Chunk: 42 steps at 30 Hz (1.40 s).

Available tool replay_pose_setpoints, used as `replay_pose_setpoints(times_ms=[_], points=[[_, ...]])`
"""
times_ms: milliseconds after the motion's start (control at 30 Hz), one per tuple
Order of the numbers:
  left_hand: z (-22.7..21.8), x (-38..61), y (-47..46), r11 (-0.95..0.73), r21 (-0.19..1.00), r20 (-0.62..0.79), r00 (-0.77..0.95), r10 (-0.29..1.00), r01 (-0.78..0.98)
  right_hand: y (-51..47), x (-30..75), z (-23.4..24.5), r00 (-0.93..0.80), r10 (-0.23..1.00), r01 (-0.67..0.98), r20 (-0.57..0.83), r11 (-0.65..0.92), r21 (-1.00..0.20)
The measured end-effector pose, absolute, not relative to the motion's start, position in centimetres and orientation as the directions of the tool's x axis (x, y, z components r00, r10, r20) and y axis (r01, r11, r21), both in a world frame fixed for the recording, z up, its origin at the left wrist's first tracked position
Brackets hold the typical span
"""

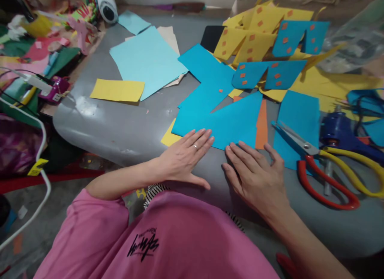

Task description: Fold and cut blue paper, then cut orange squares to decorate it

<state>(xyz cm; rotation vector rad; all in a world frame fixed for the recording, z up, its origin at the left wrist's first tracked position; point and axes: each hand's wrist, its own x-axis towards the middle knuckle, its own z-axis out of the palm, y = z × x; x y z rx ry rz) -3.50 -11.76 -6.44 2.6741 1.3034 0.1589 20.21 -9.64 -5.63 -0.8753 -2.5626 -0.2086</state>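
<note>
A blue foam or paper sheet with angled edges lies on the grey table in front of me. My left hand rests flat with fingertips on its lower left edge and the thumb spread out; a ring sits on one finger. My right hand lies with spread fingers by the sheet's lower right edge, holding nothing. Under the sheet, a yellow piece peeks out at the left and an orange strip at the right. To the right lie scissors with red and yellow handles, partly over another blue sheet.
Light blue sheets and a yellow strip lie at the back left. Yellow cut-outs and blue cut-outs with orange squares are piled at the back right. A blue glue gun lies at right. A white cable hangs at left.
</note>
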Motion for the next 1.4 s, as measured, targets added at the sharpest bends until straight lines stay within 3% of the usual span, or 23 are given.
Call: replay_pose_setpoints(times_ms=[300,433,667,867,1100,1400], points=[[-5.2,-9.0,-13.9,-0.528,0.121,0.006,0.531,0.847,0.841,-10.0,20.0,-5.7,-0.692,0.574,0.646,0.437,0.763,0.02],[-4.8,-8.4,-14.5,-0.482,0.07,0.072,0.478,0.875,0.873,-10.1,20.2,-5.5,-0.687,0.594,0.662,0.418,0.749,0.024],[-6.0,-3.2,-13.1,-0.621,0.171,0.147,0.603,0.784,0.765,-11.5,18.2,-5.7,-0.662,0.664,0.703,0.346,0.711,-0.019],[-6.5,-3.4,-12.9,-0.654,0.146,0.207,0.623,0.754,0.742,-12.6,18.6,-6.5,-0.576,0.758,0.76,0.308,0.635,-0.142],[-6.2,-5.0,-13.3,-0.651,0.095,0.233,0.619,0.75,0.753,-12.9,22.6,-6.1,-0.519,0.795,0.833,0.314,0.553,-0.025],[-5.5,-9.8,-15.3,-0.471,0.046,0.192,0.455,0.87,0.881,-12.5,22.0,-6.6,-0.541,0.746,0.824,0.388,0.563,0.065]])
